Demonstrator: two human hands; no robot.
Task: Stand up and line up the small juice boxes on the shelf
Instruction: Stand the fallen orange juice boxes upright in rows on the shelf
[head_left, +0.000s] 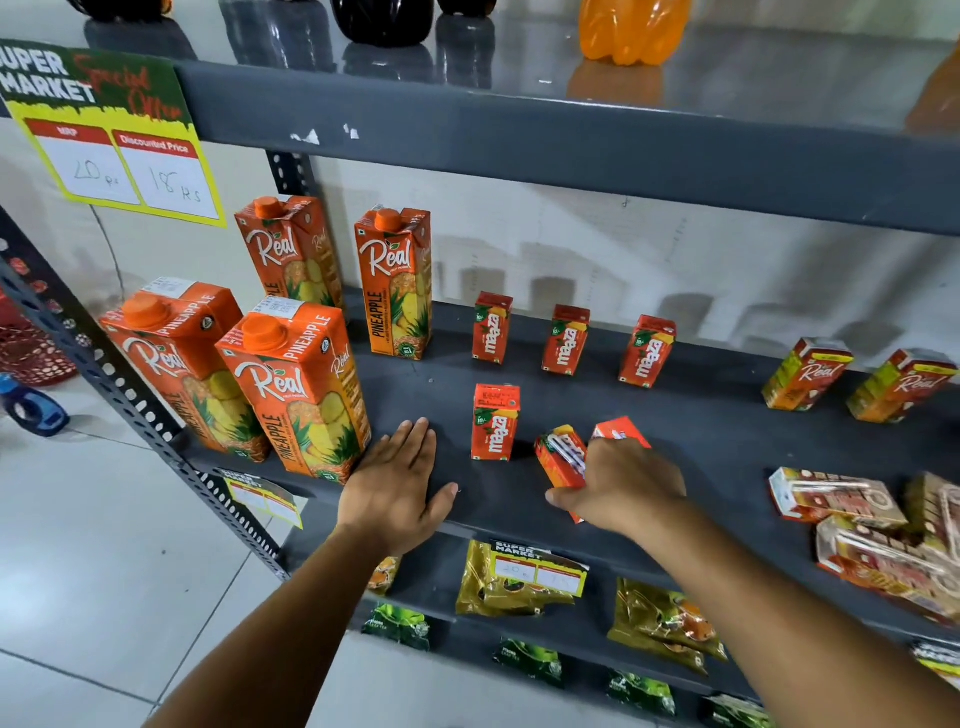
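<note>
Head view: my right hand (621, 486) grips a tilted small juice box (561, 457) near the shelf (727, 441) front edge; left hand (397, 480) flat, empty. Risk as I judge it: knocking the box just behind (621, 431) (partly hidden) or the upright one (494, 422) while righting it.

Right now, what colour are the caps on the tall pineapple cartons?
Orange, clearest in the head view on the front carton's cap.

Grey metal shelving (571, 150) against a pale wall (675, 249), glossy tiled floor (104, 545).
</note>
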